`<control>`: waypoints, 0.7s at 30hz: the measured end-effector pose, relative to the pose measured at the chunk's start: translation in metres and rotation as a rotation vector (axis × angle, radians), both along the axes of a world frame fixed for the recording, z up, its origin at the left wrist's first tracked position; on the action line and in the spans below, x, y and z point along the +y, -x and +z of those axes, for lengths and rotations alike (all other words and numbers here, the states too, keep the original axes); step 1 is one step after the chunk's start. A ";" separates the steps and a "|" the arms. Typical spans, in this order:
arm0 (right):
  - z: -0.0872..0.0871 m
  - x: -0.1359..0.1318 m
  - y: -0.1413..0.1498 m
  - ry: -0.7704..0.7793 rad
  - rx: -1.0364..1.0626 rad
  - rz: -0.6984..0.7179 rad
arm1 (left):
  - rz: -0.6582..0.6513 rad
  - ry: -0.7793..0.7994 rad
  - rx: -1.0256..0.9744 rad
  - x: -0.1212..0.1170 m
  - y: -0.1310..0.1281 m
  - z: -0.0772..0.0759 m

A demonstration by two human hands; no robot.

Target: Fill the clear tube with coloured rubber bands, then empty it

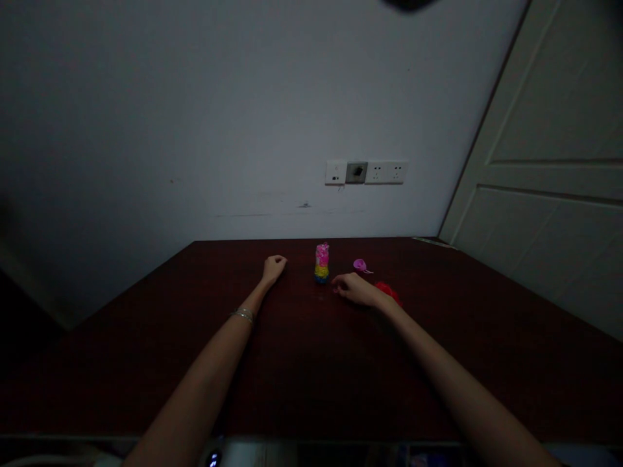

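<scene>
At the tabletop's (311, 389) near edge, a small lit display (213, 459) glows below the wood. Two bare forearms stretch forward across the dark surface, a bracelet (243, 314) circling the left wrist. A bright red bundle (388, 293) lies partly hidden behind the right wrist, seemingly set aside within easy reach of that hand.

The right hand (357, 288) is low over the wood, fingers bent and tips turned toward the base of an upright multicoloured cylinder (322, 263), pink above, yellow and blue below. The fingertips are just beside it, apparently not touching; whether that grip pinches anything small cannot be told in the dim light. The cylinder stands unsupported between the two hands, a central spot that likely suits access from either side.

The left hand (275, 267) rests well apart from it, its grip folded into a loose fist with no object showing, perhaps simply parked to steady the arm. Beyond the right hand, a purple cup-shaped piece (360, 265) lies tipped, a pale tail trailing, probably out of the fingers' way. Wall sockets (385, 172) line the backdrop.
</scene>
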State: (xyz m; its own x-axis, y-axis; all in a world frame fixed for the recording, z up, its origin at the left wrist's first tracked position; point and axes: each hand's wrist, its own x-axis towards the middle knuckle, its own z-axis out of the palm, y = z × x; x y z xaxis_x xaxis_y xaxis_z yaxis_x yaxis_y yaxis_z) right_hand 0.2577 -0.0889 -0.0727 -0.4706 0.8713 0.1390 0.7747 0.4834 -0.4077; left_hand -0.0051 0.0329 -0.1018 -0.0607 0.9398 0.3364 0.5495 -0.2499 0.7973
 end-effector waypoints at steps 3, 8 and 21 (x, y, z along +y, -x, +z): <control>0.002 -0.005 0.003 0.022 -0.043 0.000 | -0.004 -0.006 0.007 0.000 0.000 0.000; 0.009 -0.009 0.006 0.041 -0.068 -0.030 | -0.014 0.006 -0.004 0.002 0.001 -0.003; -0.007 0.001 0.007 -0.016 -0.052 -0.091 | -0.018 0.009 0.084 0.004 0.001 -0.004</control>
State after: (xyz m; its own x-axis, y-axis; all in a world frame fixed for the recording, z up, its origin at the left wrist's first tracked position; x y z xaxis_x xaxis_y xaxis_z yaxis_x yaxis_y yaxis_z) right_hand 0.2512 -0.0879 -0.0793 -0.3962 0.9088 0.1306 0.8358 0.4158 -0.3586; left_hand -0.0061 0.0364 -0.1060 -0.0156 0.9436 0.3307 0.6098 -0.2532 0.7510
